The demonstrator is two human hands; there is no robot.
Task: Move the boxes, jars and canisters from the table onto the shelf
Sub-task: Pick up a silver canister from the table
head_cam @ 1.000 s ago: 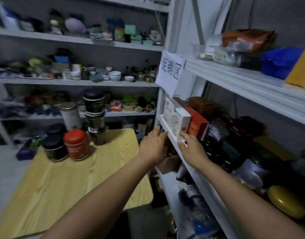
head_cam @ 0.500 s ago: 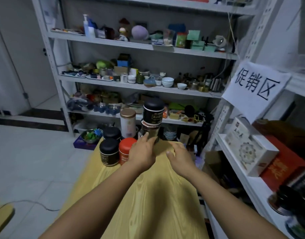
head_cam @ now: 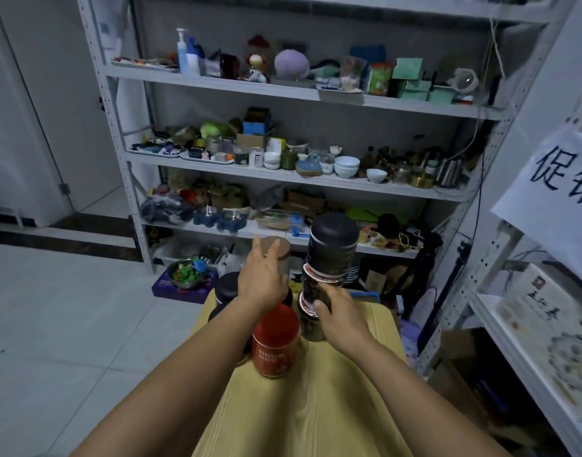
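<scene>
On the yellow wooden table (head_cam: 316, 407) stand several canisters. My left hand (head_cam: 263, 278) grips a white canister with a brown lid (head_cam: 281, 250) at the far side. My right hand (head_cam: 340, 316) curls round the lower part of a stack of dark canisters; the top one is a black-lidded canister (head_cam: 332, 249). A red canister (head_cam: 274, 339) stands nearest to me, between my forearms. A black jar (head_cam: 227, 288) sits left of my left hand, partly hidden. The white shelf (head_cam: 526, 367) on the right holds a white box (head_cam: 553, 324).
A tall white rack (head_cam: 283, 176) crowded with bowls, cups and small goods stands behind the table. A paper sign (head_cam: 553, 183) hangs on the right shelf's post. Grey tiled floor (head_cam: 68, 324) lies to the left; a bowl on a purple box sits on it.
My view has turned from the right shelf to the table. Both hands left the shelf's white box and came to the canisters; the left moved to the brown-lidded one, the right onto the dark stack.
</scene>
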